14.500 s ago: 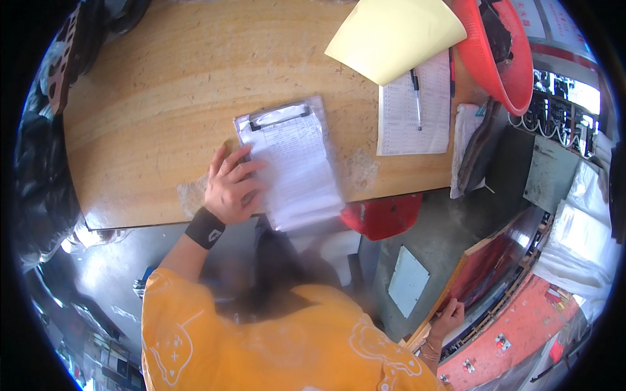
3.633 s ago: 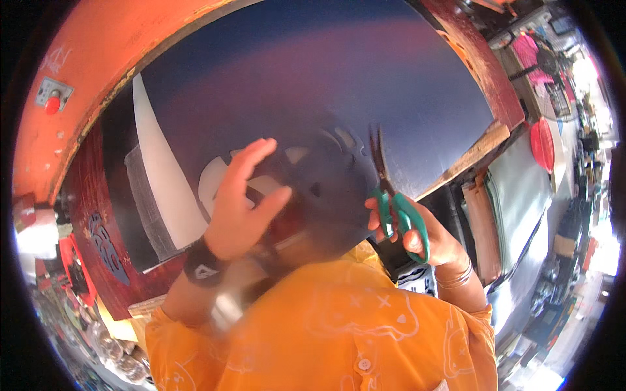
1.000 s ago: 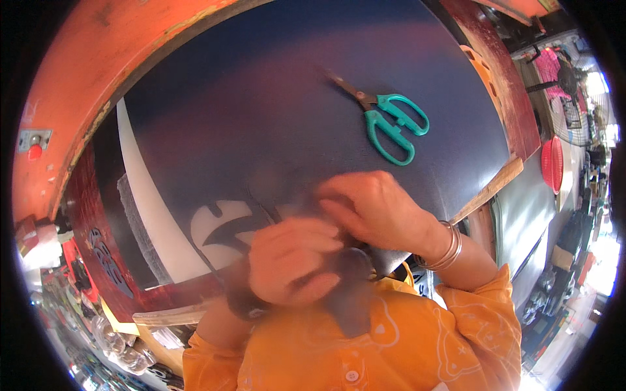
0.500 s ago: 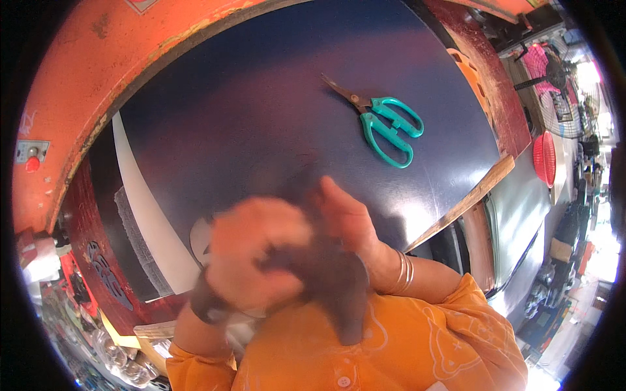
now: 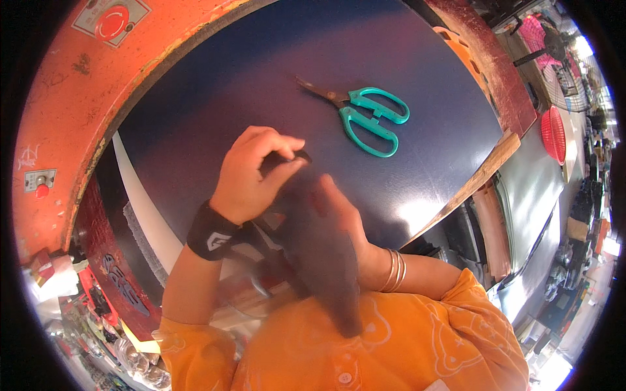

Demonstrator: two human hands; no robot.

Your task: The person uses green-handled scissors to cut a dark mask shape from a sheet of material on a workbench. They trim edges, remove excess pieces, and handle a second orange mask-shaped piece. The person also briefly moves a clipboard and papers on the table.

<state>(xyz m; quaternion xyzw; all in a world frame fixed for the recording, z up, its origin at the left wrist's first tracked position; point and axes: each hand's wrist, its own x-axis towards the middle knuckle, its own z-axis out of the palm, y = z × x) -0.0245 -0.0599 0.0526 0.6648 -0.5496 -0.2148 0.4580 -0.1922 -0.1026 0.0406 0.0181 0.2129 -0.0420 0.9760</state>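
Nearest the camera, a blurred dark lock of hair (image 5: 323, 260) hangs down the middle of the view, covering most of the right hand (image 5: 342, 212) and part of what both hands hold. Below it spreads the person's orange shirt (image 5: 404, 345), with three thin bangles (image 5: 393, 270) on the right wrist and one black wristband (image 5: 210, 232) on the left. The left hand (image 5: 251, 176) has its fingers (image 5: 280, 140) curled down, pinching a small dark piece (image 5: 298, 158) at its top edge; the piece is thin, blackish and mostly hidden, so its shape cannot be told. The right hand lies just beside and under the left, touching the same dark stuff, but whether its fingers are clenched or loose cannot be told behind the hair. Both hands hover over a dark blue sheet (image 5: 261, 78) that covers the surface. To the left of the left forearm, a white sheet edge (image 5: 140, 195) peeks out from under the blue one. Farther off on the blue sheet lies one pair of scissors (image 5: 362, 114) with teal handles and closed brownish blades, well apart from the hands. Beyond curves an orange machine frame (image 5: 72, 98) bearing one red round button (image 5: 111, 14), and far right sits one red basket (image 5: 554, 133).
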